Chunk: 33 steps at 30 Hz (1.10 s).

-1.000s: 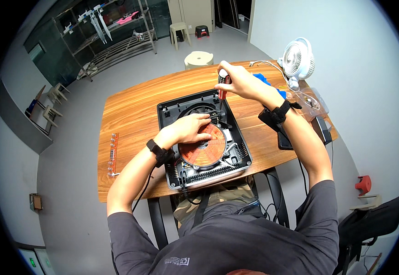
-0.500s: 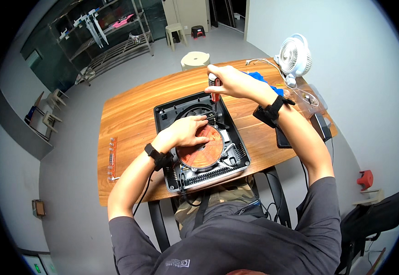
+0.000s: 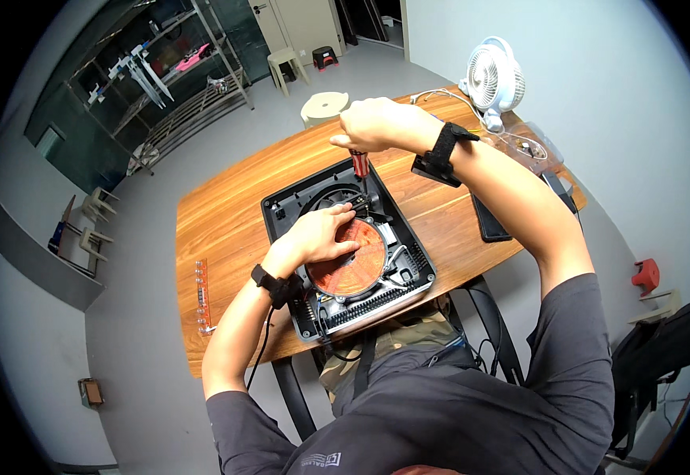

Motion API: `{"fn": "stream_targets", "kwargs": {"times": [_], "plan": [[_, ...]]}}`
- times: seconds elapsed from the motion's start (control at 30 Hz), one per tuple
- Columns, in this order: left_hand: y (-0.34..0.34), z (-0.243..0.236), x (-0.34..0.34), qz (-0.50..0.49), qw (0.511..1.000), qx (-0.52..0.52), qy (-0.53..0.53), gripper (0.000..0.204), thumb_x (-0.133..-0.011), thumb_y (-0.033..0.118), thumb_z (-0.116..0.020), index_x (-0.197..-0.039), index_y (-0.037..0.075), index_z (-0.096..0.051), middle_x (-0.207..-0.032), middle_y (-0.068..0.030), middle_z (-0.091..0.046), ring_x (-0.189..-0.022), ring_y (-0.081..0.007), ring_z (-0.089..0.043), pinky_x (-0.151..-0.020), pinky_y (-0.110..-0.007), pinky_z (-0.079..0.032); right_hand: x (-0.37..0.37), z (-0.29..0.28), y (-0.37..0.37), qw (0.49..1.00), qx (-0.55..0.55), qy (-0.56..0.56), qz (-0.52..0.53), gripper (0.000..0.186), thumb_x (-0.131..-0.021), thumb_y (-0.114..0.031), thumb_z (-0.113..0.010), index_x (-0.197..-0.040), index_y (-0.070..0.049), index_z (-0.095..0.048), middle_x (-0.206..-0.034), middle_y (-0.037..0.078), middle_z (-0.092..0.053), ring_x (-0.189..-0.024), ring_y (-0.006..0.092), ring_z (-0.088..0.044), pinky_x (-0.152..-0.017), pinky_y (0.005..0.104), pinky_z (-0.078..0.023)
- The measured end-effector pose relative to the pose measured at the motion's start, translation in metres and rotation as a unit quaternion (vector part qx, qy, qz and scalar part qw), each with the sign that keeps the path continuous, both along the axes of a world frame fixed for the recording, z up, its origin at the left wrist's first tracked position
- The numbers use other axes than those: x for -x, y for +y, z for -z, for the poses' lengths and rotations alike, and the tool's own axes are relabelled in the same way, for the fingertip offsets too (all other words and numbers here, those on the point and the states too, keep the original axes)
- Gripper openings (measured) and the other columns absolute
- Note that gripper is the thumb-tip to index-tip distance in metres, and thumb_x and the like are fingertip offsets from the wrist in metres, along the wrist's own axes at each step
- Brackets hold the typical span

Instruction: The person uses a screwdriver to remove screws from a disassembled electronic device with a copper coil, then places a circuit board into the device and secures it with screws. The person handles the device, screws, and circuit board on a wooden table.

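Observation:
An opened induction cooker, its black housing (image 3: 275, 207) holding a round copper-coloured coil (image 3: 361, 269), lies on the wooden table in front of me. My left hand (image 3: 323, 236) rests palm down across the coil, fingers stretched out and thumb apart. Its fingertips reach the black parts beside the cooling fan (image 3: 331, 196). My right hand (image 3: 373, 125) is closed round the top of a screwdriver (image 3: 360, 164) with a red and black handle. The screwdriver stands nearly upright, shaft pointing down into the housing just beyond my left fingertips. Where its tip meets the parts is too small to tell.
A strip with several small pieces (image 3: 202, 297) lies on the table's left. At the right are a white desk fan (image 3: 494, 77), its cable, a dark flat device (image 3: 489, 218) and a clear tray (image 3: 529, 150). A stool (image 3: 325, 107) stands beyond the far edge.
My right hand has shifted its grip on the screwdriver, the wrist now turned more over the handle's top. The left hand stays on the coil. The whole view has tilted slightly.

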<state>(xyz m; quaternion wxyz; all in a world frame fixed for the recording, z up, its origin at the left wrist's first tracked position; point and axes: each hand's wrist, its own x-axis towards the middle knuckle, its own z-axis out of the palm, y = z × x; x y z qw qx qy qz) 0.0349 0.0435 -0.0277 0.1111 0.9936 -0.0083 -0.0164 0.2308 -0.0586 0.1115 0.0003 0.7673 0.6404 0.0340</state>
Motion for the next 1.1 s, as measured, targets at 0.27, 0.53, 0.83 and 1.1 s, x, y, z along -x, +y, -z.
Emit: {"fn": "stream_targets", "kwargs": {"times": [0.27, 0.53, 0.83, 1.1], "plan": [[-0.002, -0.002, -0.002, -0.006, 1.0, 0.009, 0.0, 0.071, -0.084, 0.046, -0.071, -0.134, -0.003, -0.059, -0.146, -0.0201, -0.053, -0.128, -0.0362, -0.057, -0.108, -0.042, -0.047, -0.004, -0.014, 0.007, 0.992, 0.114, 0.043, 0.024, 0.05, -0.098, -0.036, -0.046, -0.119, 0.007, -0.06, -0.091, 0.025, -0.073, -0.09, 0.0385, -0.072, -0.083, 0.0482, -0.057], [-0.003, 0.0, -0.002, -0.004, 1.0, 0.014, -0.004, 0.071, -0.085, 0.047, -0.07, -0.136, -0.002, -0.058, -0.146, -0.0201, -0.053, -0.128, -0.0364, -0.057, -0.108, -0.042, -0.047, -0.002, 0.003, 0.013, 0.999, -0.011, -0.029, -0.031, 0.052, -0.101, -0.045, -0.051, -0.098, 0.004, -0.068, -0.083, 0.021, -0.073, -0.076, 0.0377, -0.072, -0.073, 0.0464, -0.058], [0.0, 0.003, 0.002, -0.01, 1.0, 0.021, -0.019, 0.071, -0.085, 0.049, -0.071, -0.134, -0.002, -0.06, -0.146, -0.0193, -0.053, -0.128, -0.0362, -0.056, -0.108, -0.042, -0.047, 0.014, -0.006, 0.004, 1.0, -0.013, -0.026, 0.005, 0.044, -0.093, -0.036, -0.058, -0.102, 0.005, -0.066, -0.088, 0.024, -0.072, -0.088, 0.0409, -0.071, -0.081, 0.0484, -0.056], [-0.004, -0.001, 0.003, -0.021, 1.0, 0.014, -0.011, 0.07, -0.085, 0.048, -0.071, -0.134, 0.0, -0.06, -0.147, -0.0179, -0.053, -0.128, -0.0359, -0.057, -0.108, -0.042, -0.047, 0.0, 0.008, 0.009, 0.999, -0.013, -0.025, -0.029, 0.048, -0.097, -0.042, -0.056, -0.109, 0.003, -0.067, -0.089, 0.023, -0.073, -0.087, 0.0408, -0.071, -0.08, 0.0481, -0.057]]}}
